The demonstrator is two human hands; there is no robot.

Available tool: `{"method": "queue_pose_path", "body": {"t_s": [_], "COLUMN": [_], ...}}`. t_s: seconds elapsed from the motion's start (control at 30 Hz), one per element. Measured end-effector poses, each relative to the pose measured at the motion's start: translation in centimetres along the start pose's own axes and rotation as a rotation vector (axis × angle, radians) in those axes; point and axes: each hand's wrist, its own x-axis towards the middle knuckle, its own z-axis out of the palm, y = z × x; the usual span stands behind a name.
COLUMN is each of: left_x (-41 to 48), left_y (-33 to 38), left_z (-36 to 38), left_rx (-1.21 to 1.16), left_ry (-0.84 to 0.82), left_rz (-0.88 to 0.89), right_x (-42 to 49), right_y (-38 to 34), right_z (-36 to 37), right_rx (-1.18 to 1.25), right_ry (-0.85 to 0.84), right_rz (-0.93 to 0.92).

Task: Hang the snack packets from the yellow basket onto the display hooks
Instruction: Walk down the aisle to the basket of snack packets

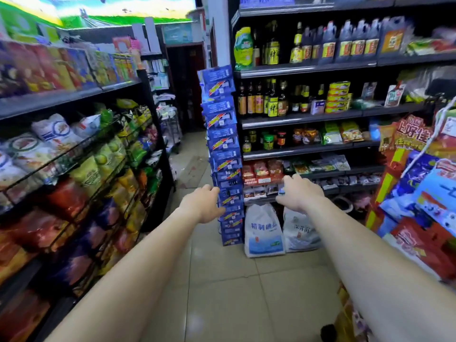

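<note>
Both bare forearms stretch forward over the tiled floor (222,280) of a shop aisle. Left hand (206,206) sits against the left edge of a tall hanging column of blue snack packets (223,154), fingers curled onto a packet low in the strip; a real grip or just touching, cannot tell. Right hand (299,193) is just right of the column, fingers bent around a small blue item (282,191), too blurred to tell what. Column hangs at the end of the dark shelving (308,119) holding bottles and tins. Two white sacks (264,233) stand on the floor below the right hand. Chip bags (74,156) fill racks on the left. Red and blue packs (424,193) crowd the right edge.
</note>
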Motion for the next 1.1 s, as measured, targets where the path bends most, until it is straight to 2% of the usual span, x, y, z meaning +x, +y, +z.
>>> {"method": "queue_pose_path", "body": {"t_s": [0.3, 0.5, 0.63, 0.8, 1.1], "left_x": [14.7, 24.4, 29.2, 28.6, 17.9], "left_y": [-0.6, -2.5, -1.0, 5.5, 17.8], "left_z": [1.9, 1.7, 1.1, 0.7, -1.0], "left_rx": [0.012, 0.04, 0.029, -0.046, -0.16], "left_ry": [-0.023, -0.038, -0.029, -0.075, -0.044], "left_rz": [0.175, 0.408, 0.582, 0.838, 1.241], "right_x": [9.0, 12.7, 11.7, 5.3, -11.4], "right_y": [2.4, 1.2, 0.7, 1.0, 1.8], "right_z": [1.5, 0.7, -0.2, -1.8, -5.4], "right_rx": [-0.05, -0.054, -0.092, -0.155, -0.22], "right_ry": [-0.069, -0.061, -0.002, 0.007, -0.004], "right_rz": [0.203, 0.394, 0.506, 0.726, 1.066]}}
